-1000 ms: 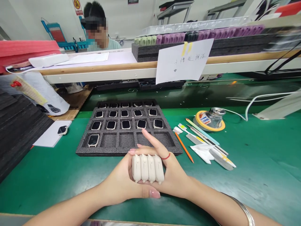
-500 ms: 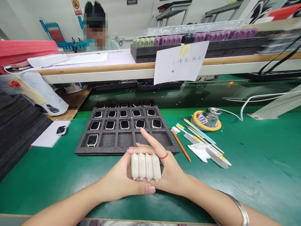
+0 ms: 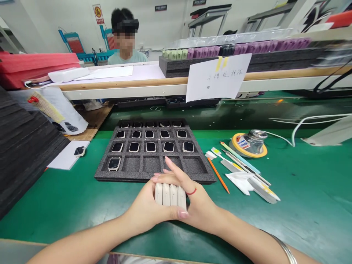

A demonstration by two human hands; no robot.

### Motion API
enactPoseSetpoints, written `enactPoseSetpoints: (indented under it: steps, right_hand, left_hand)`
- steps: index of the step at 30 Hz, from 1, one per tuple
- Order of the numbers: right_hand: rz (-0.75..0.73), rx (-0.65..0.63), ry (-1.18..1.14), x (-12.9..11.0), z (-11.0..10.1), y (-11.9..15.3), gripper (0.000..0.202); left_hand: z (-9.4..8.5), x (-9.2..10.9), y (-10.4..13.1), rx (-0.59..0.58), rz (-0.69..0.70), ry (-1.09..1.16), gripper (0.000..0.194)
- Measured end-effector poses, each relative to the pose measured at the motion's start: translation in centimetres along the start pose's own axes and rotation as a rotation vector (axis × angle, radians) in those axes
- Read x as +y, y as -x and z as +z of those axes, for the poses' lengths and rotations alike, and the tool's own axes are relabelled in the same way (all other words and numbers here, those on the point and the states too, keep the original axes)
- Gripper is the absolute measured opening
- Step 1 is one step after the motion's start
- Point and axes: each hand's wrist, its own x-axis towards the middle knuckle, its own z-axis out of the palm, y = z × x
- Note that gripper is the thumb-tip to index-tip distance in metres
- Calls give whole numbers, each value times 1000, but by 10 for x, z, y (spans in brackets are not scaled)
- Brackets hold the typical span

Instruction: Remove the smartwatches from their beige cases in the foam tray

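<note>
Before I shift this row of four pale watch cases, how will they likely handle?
The watch cases look stiff, showing no bend in the grip of the left hand and right hand. They could slip apart, standing side by side with no visible tie. Their smooth sides may be slippery.

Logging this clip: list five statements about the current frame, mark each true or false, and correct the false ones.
1. The left hand and right hand together hold four off-white watch bodies. True.
2. An orange stick lies right of the foam tray. True.
3. The tray's nearest row shows five smartwatches. False: one smartwatch shows there, in the leftmost compartment.
4. The watch outside the tray rests on the tape roll. False: that lone watch rests on white paper, left of the tray.
5. A silver bangle circles the right arm. True.
</note>
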Motion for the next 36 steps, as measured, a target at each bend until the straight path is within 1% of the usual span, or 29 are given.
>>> enactPoseSetpoints:
  steps: [3,5,7,8,9,11,13,14,16,18,19,20,21,22,23,24,25,26,27,29,30,31,32,33,34,36]
  right_hand:
    - [-19,-27,48,-4,-2,0,94]
    - [-54,-43,84,-9,-6,0,104]
    - [-53,-8,42,-11,-11,-1,108]
    - [-16,29,-17,-12,-13,-2,104]
    - [51,71,-106,-11,-14,-2,96]
    - [259,97,-347,-8,-16,-4,81]
    - [456,29,-590,-6,-15,-5,81]
    - [518,-12,-672,-5,-13,-5,85]
    - [565,-44,-718,-8,-9,-4,94]
    - [550,-9,-651,-12,-4,-4,105]
    - [535,20,-597,-15,-3,-3,109]
    - [509,52,-536,-17,-2,-3,110]
    - [472,82,-468,-18,-2,-3,110]
    - [428,112,-399,-19,-2,-2,109]
    - [383,139,-335,-19,-3,-2,109]
    - [337,161,-274,-19,-4,-2,110]
    - [292,175,-220,-18,-5,-1,111]
    - [249,179,-170,-16,-6,-1,111]
    - [203,185,-127,-15,-7,0,111]
    - [100,184,-48,-11,-7,0,104]
    - [48,185,-16,-9,-7,0,95]
    - [7,187,4,-8,-7,1,85]
    - [-16,189,11,-7,-6,1,76]
    - [-22,190,4,-7,-5,1,72]
    - [-11,186,-12,-7,-5,1,74]
    - [31,182,-41,-9,-4,2,91]
  left_hand:
    - [0,3,1,5,-6,-35,55]
    - [-1,5,3,19,10,-57,55]
    - [-2,8,5,28,61,-75,53]
    - [-2,10,6,35,102,-97,51]
    - [-2,11,7,43,149,-136,49]
    - [-3,13,9,71,248,-257,44]
    - [-5,12,9,90,350,-388,39]
    - [-6,12,9,78,400,-441,36]
    - [-9,9,9,13,500,-525,30]
    - [-12,5,8,-61,575,-599,26]
    - [-13,3,7,-84,589,-630,28]
    - [-13,2,7,-86,586,-651,34]
    - [-13,1,7,-70,565,-655,44]
    - [-13,1,8,-43,526,-629,61]
    - [-13,1,8,-22,465,-570,84]
    - [-12,2,8,-23,386,-477,105]
    - [-12,3,8,-46,296,-351,119]
    - [-11,5,8,-90,201,-212,121]
    - [-10,7,7,-148,110,-89,111]
    - [-8,10,5,-222,-18,61,72]
    - [-8,12,5,-224,-49,86,57]
    - [-7,13,4,-213,-65,82,48]
    - [-7,14,4,-198,-70,71,44]
    - [-6,15,4,-188,-66,65,42]
    - [-6,15,4,-187,-60,67,42]
    - [-7,14,5,-200,-49,90,41]
